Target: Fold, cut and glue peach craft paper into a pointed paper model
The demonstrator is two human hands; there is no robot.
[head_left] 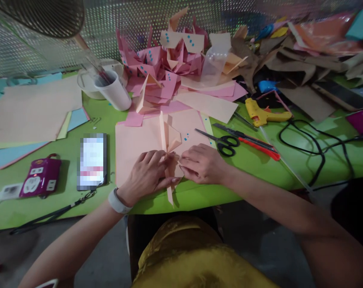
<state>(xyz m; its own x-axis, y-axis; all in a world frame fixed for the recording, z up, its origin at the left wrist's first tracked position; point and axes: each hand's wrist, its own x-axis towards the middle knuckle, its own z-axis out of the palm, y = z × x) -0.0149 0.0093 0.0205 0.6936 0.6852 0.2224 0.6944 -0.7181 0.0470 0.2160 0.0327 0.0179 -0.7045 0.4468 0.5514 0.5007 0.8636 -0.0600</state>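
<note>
Paper under my hands: my left hand (147,174) and right hand (201,164) cover the near end of the folded peach paper piece (169,138), so its creases there are hidden.
Phone: the black phone's screen (92,161) at lower left is blurred, unreadable.
Top right: the heap of brown card scraps (304,56) is soft and cut by the frame edge.
Top left: the dark mesh fan guard (46,16) is cropped.

No words, brands or numbers can be read. The phone (92,161) screen is blurred out. Small blue marks dot the pink folded papers (157,66) and the peach sheet (185,138), forming no legible characters.
</note>
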